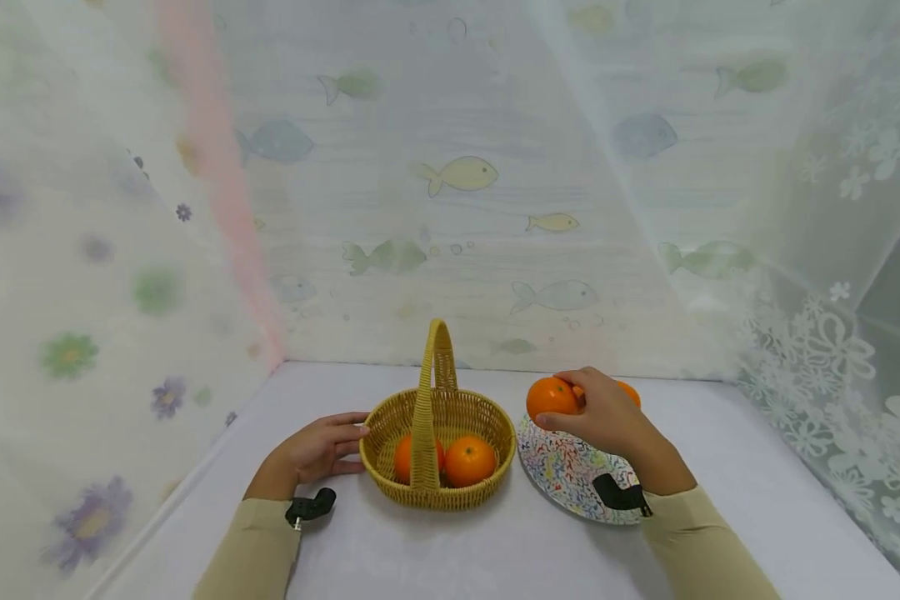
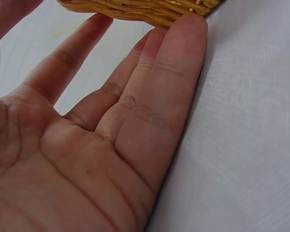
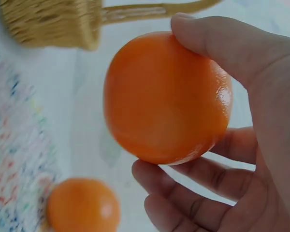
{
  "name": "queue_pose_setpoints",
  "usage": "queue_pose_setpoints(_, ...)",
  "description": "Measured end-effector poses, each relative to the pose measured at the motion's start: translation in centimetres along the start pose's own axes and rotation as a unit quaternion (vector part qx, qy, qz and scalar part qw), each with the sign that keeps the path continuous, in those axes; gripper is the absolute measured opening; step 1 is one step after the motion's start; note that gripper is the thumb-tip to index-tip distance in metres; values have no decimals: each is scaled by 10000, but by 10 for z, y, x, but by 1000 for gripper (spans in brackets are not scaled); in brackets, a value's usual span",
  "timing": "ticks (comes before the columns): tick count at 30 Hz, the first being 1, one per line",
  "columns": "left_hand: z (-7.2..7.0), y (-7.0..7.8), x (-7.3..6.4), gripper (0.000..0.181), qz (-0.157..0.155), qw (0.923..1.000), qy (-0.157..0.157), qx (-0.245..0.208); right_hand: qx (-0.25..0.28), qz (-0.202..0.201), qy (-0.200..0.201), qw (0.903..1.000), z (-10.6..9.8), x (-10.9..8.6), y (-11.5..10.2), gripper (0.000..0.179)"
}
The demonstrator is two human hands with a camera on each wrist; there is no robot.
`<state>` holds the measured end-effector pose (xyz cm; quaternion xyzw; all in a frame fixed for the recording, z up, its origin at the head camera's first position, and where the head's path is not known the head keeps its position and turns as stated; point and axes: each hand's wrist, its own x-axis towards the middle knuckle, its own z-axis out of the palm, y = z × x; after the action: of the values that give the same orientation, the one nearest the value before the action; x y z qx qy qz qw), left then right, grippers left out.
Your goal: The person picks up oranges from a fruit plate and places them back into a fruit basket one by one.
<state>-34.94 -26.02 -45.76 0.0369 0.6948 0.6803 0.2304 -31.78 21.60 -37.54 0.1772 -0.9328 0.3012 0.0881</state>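
My left hand rests at the left side of a yellow wicker basket with a tall handle. In the left wrist view its extended fingertips touch the woven basket. Two oranges lie inside the basket, one partly behind the handle. My right hand grips another orange above the far part of a speckled plate. Thumb and fingers hold this orange from opposite sides in the right wrist view. One more orange shows behind the right hand, mostly hidden by it.
A white cloth covers the table, which ends at a fish-print curtain at the back. Flowered fabric hangs on the left and lacy sheer fabric on the right. The basket handle rises high between the hands.
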Motion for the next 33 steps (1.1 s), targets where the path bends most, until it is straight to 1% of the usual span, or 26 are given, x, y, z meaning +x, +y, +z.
queue_pose_setpoints(7, 1, 0, -1, 66, 17, 10000, -45, -12, -31, -69, 7, 10000, -8, 9, -21, 76)
queue_pose_setpoints(11, 3, -2, -1, 66, -20, 9999, -92, -43, 245, -46, -14, 9997, -8, 7, -29, 78)
queue_pose_setpoints(14, 3, -1, -2, 65, -20, 10000, -57, -38, 509, 35, -16, 9987, -5, 7, -31, 79)
queue_pose_setpoints(20, 3, 4, -4, 67, 82, 10000, -1, 50, 669, 157, 8, 9976, 5, 11, -30, 78)
queue_pose_setpoints(23, 4, 5, -3, 66, 117, 9999, -35, 88, 714, 164, 22, 9973, 9, 12, -32, 77)
queue_pose_setpoints(26, 5, 4, -2, 66, 84, 9999, -23, 67, 684, 20, 50, 9976, 14, 13, -36, 76)
queue_pose_setpoints(30, 4, 2, -2, 66, 42, 10000, 77, 45, 571, -204, 111, 9981, 22, 14, -42, 74)
queue_pose_setpoints(33, 2, 1, -3, 66, 57, 9999, 100, 70, 488, -261, 105, 9984, 27, 13, -47, 73)
